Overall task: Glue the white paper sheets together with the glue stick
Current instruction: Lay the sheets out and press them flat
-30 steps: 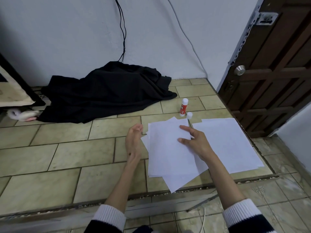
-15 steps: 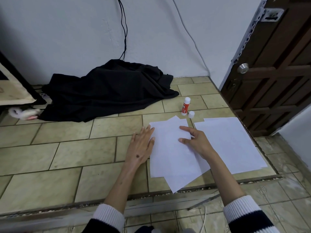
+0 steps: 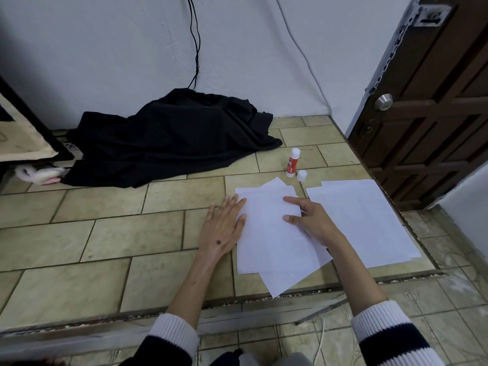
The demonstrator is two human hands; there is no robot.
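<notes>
The loose stack of white paper sheets lies on the tan tiled floor under my flat, spread left hand and fingertip-pressing right hand, while the upright red-and-white glue stick, uncapped beside its white cap, stands just beyond, nearer my right.

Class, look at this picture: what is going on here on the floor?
A person kneels at a tiled floor, pressing a pile of white sheets flat with the left hand at its edge and the right hand on top. The uncapped glue stick stands beyond, its cap beside it, untouched.
</notes>
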